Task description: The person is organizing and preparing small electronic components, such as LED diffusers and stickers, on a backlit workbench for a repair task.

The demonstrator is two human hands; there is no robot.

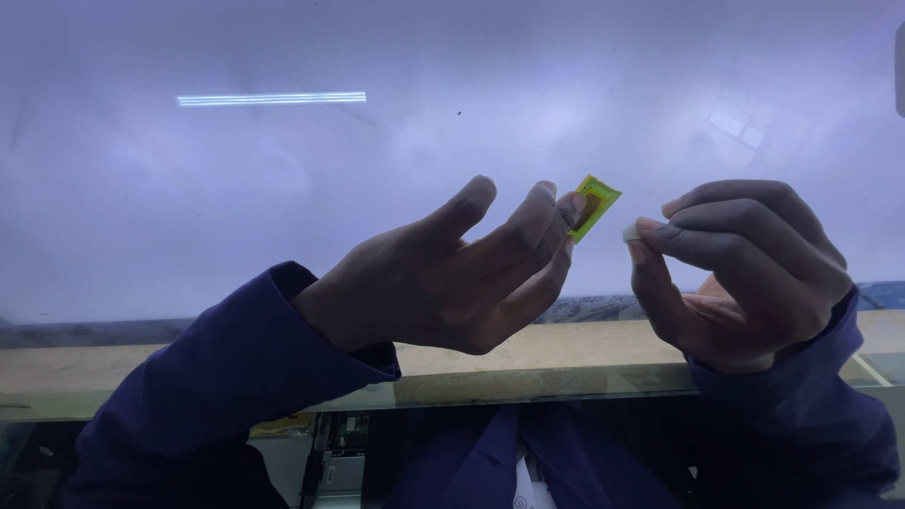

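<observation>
My left hand (pixel 452 273) is raised over a glossy pale table surface (pixel 283 188) and pinches a small yellow-green rectangular piece with a brown centre (pixel 594 205) at its fingertips. My right hand (pixel 745 273) is just to the right of it, fingers curled, and grips a tiny white object (pixel 631 231) between thumb and forefinger. The white object is a short gap away from the yellow-green piece. Both arms wear dark blue sleeves.
The table's front edge (pixel 528 349) is a tan strip with a glass lip. Below it, a reflection shows dark blue clothing and a small grey device (pixel 344 452). A bright light strip (pixel 271 98) reflects on the surface at the upper left.
</observation>
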